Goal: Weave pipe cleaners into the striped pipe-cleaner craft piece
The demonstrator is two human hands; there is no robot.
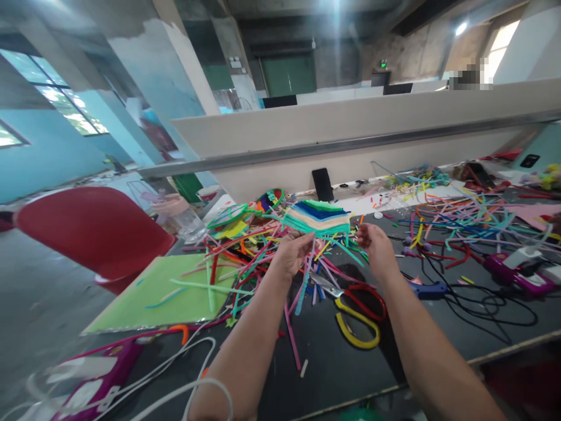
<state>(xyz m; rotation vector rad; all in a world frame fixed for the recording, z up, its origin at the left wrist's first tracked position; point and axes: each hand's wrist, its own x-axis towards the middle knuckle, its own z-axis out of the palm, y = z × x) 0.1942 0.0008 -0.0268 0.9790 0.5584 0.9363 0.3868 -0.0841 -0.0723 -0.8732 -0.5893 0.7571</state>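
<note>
My left hand [293,256] pinches the lower edge of a striped pipe-cleaner panel [318,218] between thumb and fingers. The panel has bands of green, blue, cream and turquoise, and loose stem ends stick out at its sides. Just right of it, my right hand [377,250] has its fingers curled together in a pinch. What they hold, if anything, is too small to make out. Below the hands lie scissors [362,316] with one red and one yellow handle loop. Loose pipe cleaners [245,251] are heaped beneath and left of the panel.
A blue-handled tool [427,289] with a black cable lies right of the scissors. Purple power strips [521,275] sit at right and lower left. A green sheet [162,298] covers the left side. A phone [323,185] leans against the partition [280,166]. A red chair [92,231] stands left.
</note>
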